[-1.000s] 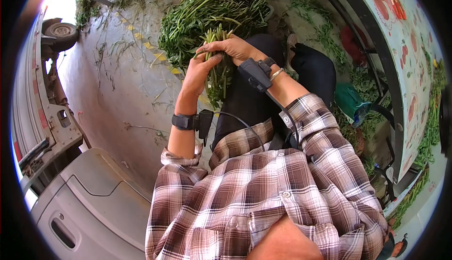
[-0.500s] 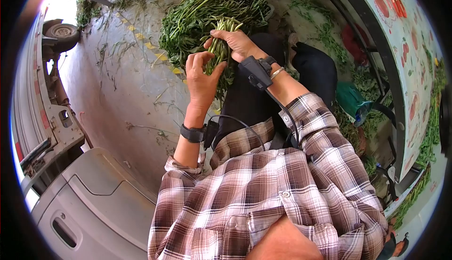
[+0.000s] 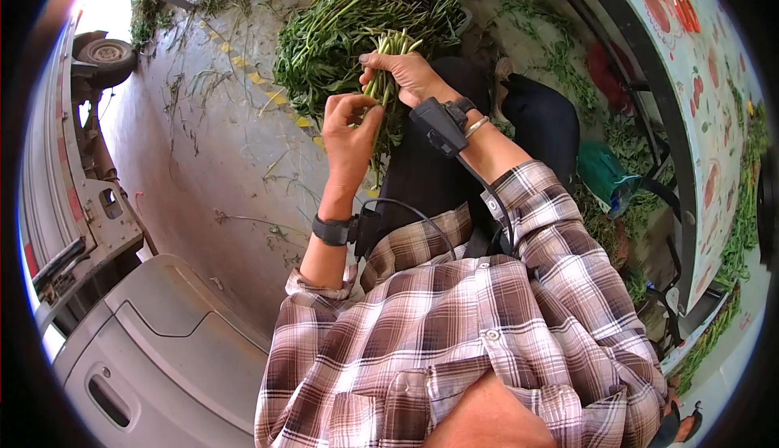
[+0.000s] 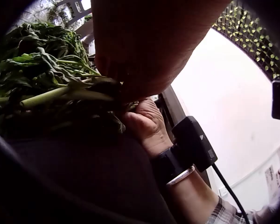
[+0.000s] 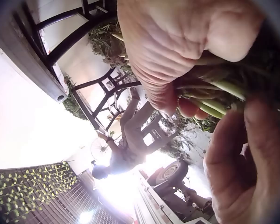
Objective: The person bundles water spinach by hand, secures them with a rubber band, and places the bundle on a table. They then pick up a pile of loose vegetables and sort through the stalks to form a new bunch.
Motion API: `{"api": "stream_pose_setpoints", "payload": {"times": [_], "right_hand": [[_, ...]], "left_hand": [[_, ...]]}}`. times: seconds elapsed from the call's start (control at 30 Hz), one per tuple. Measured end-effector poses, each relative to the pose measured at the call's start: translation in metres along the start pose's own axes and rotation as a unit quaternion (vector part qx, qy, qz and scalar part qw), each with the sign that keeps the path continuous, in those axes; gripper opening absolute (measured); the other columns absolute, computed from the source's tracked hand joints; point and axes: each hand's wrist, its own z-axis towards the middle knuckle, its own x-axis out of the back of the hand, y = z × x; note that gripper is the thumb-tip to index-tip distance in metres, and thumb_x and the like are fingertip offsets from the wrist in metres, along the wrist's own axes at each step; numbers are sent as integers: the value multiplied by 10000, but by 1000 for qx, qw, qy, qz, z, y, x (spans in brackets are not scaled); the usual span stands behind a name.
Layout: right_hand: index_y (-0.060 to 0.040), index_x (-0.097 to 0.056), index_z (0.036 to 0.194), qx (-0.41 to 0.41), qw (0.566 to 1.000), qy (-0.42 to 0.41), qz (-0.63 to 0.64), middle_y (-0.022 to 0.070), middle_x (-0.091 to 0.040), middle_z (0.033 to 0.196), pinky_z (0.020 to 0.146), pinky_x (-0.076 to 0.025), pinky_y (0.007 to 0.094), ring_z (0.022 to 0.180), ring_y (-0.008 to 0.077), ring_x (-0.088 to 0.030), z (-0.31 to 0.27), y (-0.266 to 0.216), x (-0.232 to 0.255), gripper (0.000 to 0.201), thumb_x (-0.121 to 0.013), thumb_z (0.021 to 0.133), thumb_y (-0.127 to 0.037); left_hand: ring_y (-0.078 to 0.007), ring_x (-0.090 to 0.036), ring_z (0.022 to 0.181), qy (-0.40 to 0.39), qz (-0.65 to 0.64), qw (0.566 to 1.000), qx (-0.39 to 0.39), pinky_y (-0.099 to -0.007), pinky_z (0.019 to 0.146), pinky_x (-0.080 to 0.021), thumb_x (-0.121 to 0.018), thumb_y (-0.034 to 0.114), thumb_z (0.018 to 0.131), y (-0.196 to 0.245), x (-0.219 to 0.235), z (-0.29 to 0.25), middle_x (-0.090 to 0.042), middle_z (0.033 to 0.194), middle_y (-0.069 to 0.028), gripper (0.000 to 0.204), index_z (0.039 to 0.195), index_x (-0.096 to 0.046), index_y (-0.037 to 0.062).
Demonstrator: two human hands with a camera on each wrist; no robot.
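In the head view, the right hand (image 3: 412, 76) grips a bunch of green stems (image 3: 398, 43) near the cut ends, its thumb across them; leaves hang below. Lower on the bunch's left side, the left hand (image 3: 349, 135) has its fingers bent toward the thumb, pinching at a stem. The right wrist view shows the right hand (image 5: 177, 51) curled round the stems (image 5: 214, 100), with the left hand (image 5: 245, 161) just beneath. Up close in the left wrist view, the dark left hand (image 4: 149, 46) hides its own fingertips; thick stems (image 4: 46, 97) stick out beside it.
A large heap of greens (image 3: 324, 58) lies beyond the hands. At the right stands a table with a patterned cover (image 3: 706, 123), a green container (image 3: 604, 174) below it. A vehicle (image 3: 178, 342) is at the left. Another person (image 5: 126, 144) appears in the right wrist view.
The left hand came away from beside the right thumb with its fingers spread, then closed at the bunch's lower left side. The right hand shifted slightly and keeps its grip on the stems.
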Motion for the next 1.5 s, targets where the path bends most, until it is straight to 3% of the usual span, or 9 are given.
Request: {"api": "stream_pose_setpoints", "payload": {"times": [0.17,0.27,0.33,0.43,0.57,0.7,0.83,0.97,1.5], "right_hand": [[-23,-623,775,1,999,35,2,59,-610,676,574,-492,258,604,154,-598,-2,-2,-3,130,-681,772,-140],[-27,-636,736,9,998,43,-33,64,-625,709,781,-454,306,799,171,-594,1,0,1,179,-675,784,-195],[-39,-652,674,23,996,44,-74,63,-643,758,984,-257,360,1039,186,-486,1,-1,1,252,-664,792,-261],[-50,-658,630,7,997,45,-57,57,-654,788,1028,-98,371,1149,190,-371,2,1,2,299,-661,789,-303],[-54,-659,619,0,994,74,-85,52,-654,835,1025,-106,373,1158,192,-363,-1,-1,-2,304,-666,783,-310],[-38,-646,721,19,996,6,-91,59,-639,869,921,-320,346,984,187,-524,2,0,2,194,-684,771,-222],[-27,-603,863,18,997,-62,-52,59,-623,789,714,-466,303,707,162,-616,-4,-1,-6,167,-691,759,-124],[-27,-596,869,17,992,-86,-88,40,-619,791,695,-479,271,727,149,-616,-10,-2,-9,166,-697,745,-73],[12,-613,943,-34,983,-151,-100,48,-629,902,744,-459,271,820,135,-585,-6,4,-8,349,-669,606,81]], "left_hand": [[-82,-522,721,33,-270,955,121,-211,633,-417,-603,56,823,0,31,6,-570,825,8,83,903,-603,34],[-74,-514,682,113,-302,939,121,-206,622,-422,-577,55,841,-2,58,15,-584,797,-16,79,915,-588,29],[-78,-522,677,150,-318,930,108,-209,610,-421,-580,61,842,-1,82,20,-589,798,-22,78,914,-589,33],[-101,-546,667,236,-362,900,64,-222,599,-434,-582,78,846,-9,123,28,-603,810,-41,74,908,-587,37],[-142,-578,732,289,-351,891,28,-247,636,-465,-567,75,853,-21,187,27,-614,837,-64,62,893,-586,30],[-133,-572,712,358,-276,892,11,-217,617,-461,-594,73,836,-8,187,27,-606,823,-61,89,908,-589,20],[-109,-565,687,124,-103,983,90,-231,620,-457,-609,58,810,11,124,30,-607,789,-58,154,937,-602,-29],[-92,-563,640,-45,-141,981,127,-214,562,-448,-643,81,787,8,67,45,-609,751,-50,174,913,-610,-33],[-53,-532,626,-56,-165,974,141,-194,524,-422,-660,68,764,14,22,53,-614,752,-9,151,889,-623,-7]]}}
